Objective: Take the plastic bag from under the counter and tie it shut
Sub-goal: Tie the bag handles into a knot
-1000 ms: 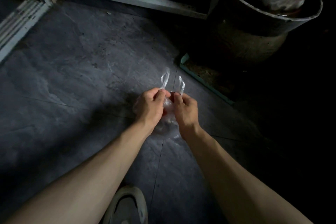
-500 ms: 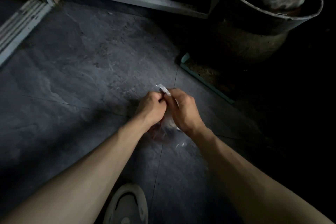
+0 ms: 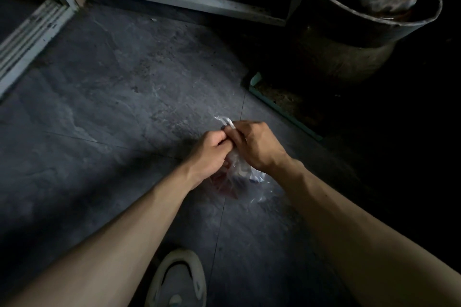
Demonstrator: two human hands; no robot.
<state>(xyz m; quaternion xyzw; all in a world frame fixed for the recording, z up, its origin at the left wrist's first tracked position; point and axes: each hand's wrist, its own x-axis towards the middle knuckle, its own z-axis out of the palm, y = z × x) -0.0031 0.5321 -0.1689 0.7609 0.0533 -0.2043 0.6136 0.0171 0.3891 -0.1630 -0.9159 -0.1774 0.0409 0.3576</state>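
Item: plastic bag (image 3: 240, 178), clear, with reddish and white contents dimly seen, lying just under and on the near side of my two hands, over the grey floor (image 3: 112, 107); I cannot tell whether it rests there. My left hand (image 3: 209, 149) and right hand (image 3: 260, 147) meet touching at its neck, fingers (image 3: 220, 137) of both curled and pinching the gathered plastic, with the handle ends (image 3: 225, 121) poking out on the far side. Also present: pale shoe (image 3: 179, 279) near, green-edged tray (image 3: 272, 101) and dark bucket (image 3: 374, 22) far right.
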